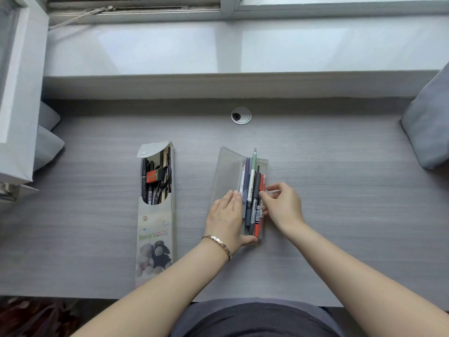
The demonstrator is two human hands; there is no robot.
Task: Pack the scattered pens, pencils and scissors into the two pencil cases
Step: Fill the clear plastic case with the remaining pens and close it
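Observation:
A clear plastic pencil case point(263, 164) lies right of centre on the desk, its lid point(227, 171) folded open to the left. Several pens lie in it: a green-white pen point(252, 170) sticking out past the far end, a black pen point(255, 198) and a red pen point(262, 184) along the right wall. My left hand point(227, 216) rests flat on the lid, thumb hooked around the case's near end. My right hand point(283, 205) pinches the red pen with thumb and fingertips. To the left, a printed pencil case point(155, 229) lies with its flap open, holding black pens and scissors point(164, 181).
A round cable grommet point(241, 115) sits in the desk behind the cases. Grey cushions lie at the left point(47, 147) and right point(427, 132) ends of the desk. A window sill point(218, 86) runs along the back. The desk's front edge is at my waist.

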